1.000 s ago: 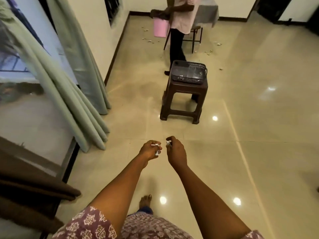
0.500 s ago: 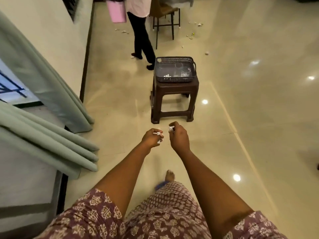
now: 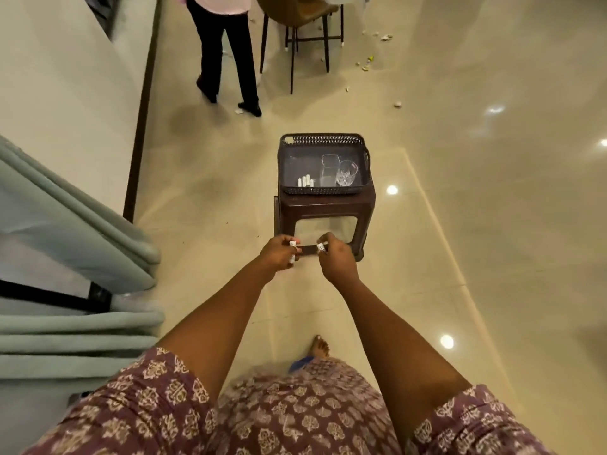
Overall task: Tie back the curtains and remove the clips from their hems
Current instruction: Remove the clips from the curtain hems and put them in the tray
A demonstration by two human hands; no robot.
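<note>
Clips (image 3: 293,249) sit pinched in both hands: the left hand (image 3: 278,256) curls round white ones, the right hand (image 3: 335,257) nips another (image 3: 321,247). At twelve o'clock a tray (image 3: 323,191) on a stool (image 3: 323,208) holds more clips (beside two glasses). A loose pinch could drop one onto the glossy floor. Curtains (image 3: 75,241) hang at nine o'clock. No writing is legible.

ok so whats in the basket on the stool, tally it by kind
white clips: 4, as far as the blur lets me tell
clear square container: 1
clear cut-glass tumbler: 1
total: 6 things in the basket on the stool
</note>
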